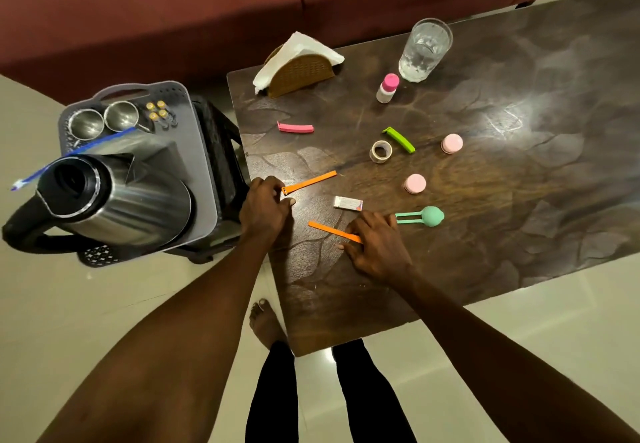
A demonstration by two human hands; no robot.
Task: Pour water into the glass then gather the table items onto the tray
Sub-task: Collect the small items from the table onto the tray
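**Hands on two orange strips, tray off to the left**

Left hand point(265, 205) pinches the near end of one flat orange plastic strip point(309, 182); right hand point(375, 241) presses curled fingers on a second orange strip point(332, 231). Both strips lie slantwise across the dark wooden surface point(485, 200). Left of the surface waits the grey plastic tray point(199, 151), nearer the left hand. Behind, the clear glass point(425, 50) holds water.

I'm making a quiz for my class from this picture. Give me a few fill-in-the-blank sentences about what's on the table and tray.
1. The glass holds ____.
2. Each hand, left hand and right hand, touches a strip coloured ____.
3. The kettle lies on the ____.
4. The bottle has a cap coloured ____.

Missing words: water; orange; tray; pink
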